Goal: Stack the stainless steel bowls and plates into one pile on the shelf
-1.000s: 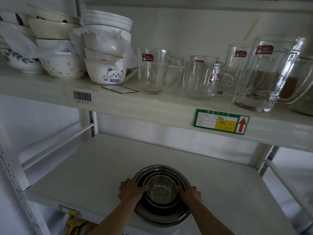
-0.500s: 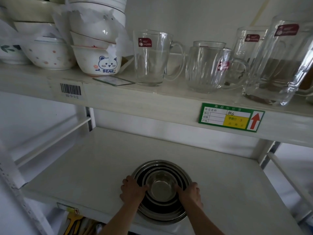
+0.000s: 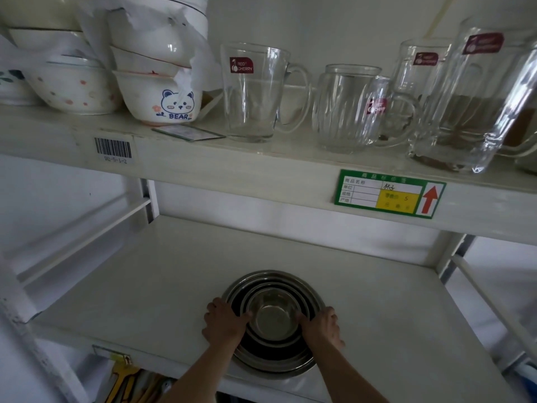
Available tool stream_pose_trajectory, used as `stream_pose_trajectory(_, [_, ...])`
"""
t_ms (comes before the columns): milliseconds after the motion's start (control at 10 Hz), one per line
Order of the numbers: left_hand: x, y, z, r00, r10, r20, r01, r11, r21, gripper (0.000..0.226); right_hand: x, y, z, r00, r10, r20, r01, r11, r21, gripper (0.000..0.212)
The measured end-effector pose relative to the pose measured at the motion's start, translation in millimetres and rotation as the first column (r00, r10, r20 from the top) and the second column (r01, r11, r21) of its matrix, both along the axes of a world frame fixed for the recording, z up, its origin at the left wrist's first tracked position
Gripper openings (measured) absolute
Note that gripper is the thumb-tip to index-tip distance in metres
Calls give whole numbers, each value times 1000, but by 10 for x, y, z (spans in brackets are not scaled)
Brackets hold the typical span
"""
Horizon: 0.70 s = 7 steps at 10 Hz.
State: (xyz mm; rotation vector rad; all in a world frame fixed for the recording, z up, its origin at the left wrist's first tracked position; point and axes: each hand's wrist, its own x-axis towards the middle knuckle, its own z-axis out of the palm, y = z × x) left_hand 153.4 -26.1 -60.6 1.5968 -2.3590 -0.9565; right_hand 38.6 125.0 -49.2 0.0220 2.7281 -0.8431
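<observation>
A nested pile of stainless steel bowls and plates (image 3: 273,289) sits on the lower white shelf (image 3: 145,286), close to its front edge, and overhangs that edge slightly. The smallest bowl (image 3: 273,318) lies in the middle of the pile. My left hand (image 3: 223,322) grips the pile's left rim, thumb inside. My right hand (image 3: 322,327) grips the right rim in the same way. Both forearms come up from the bottom of the frame.
The upper shelf (image 3: 261,167) hangs right above, with stacked ceramic bowls (image 3: 158,97) at the left and glass mugs (image 3: 252,91) and a large glass jug (image 3: 476,112) at the right. A green label (image 3: 389,193) sticks to its front. Shelf posts stand at both sides.
The view has dropped and moved closer to the shelves. Both hands stay on the pile's rims, and the pile has shifted slightly deeper onto the shelf.
</observation>
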Motion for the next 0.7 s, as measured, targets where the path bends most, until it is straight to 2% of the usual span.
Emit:
stream_pose_trajectory(100, [29,5,1,999,-4,-32,4,1000,-20,99,19,14,35,1000,20,-14,-19,999,30,80])
stream_pose_trajectory(200, [41,-19,6,994,1,-105,1,1000,18,105,67,42,38,997,36,-62,-35,999,25,83])
stream_pose_trajectory(300, [34,-66,39,972,80,-220,-47,987,152,106,61,81,46,998,29,-50,-30,999,-23,90])
stream_pose_trajectory(400, [69,-120,150,926,193,-324,-141,974,175,85,27,140,121,1000,1,-16,-2,998,-69,87])
stream_pose_trajectory(500, [100,-129,334,910,125,-395,-117,992,44,60,-11,201,233,998,48,-43,-51,996,-70,75])
stream_pose_trajectory(600, [111,-34,589,879,-67,-472,6,992,-130,42,-38,252,406,988,115,-104,-125,987,-98,61])
stream_pose_trajectory(700, [155,181,846,765,-270,-585,127,953,-275,22,-11,267,575,953,195,-231,-241,951,-192,51])
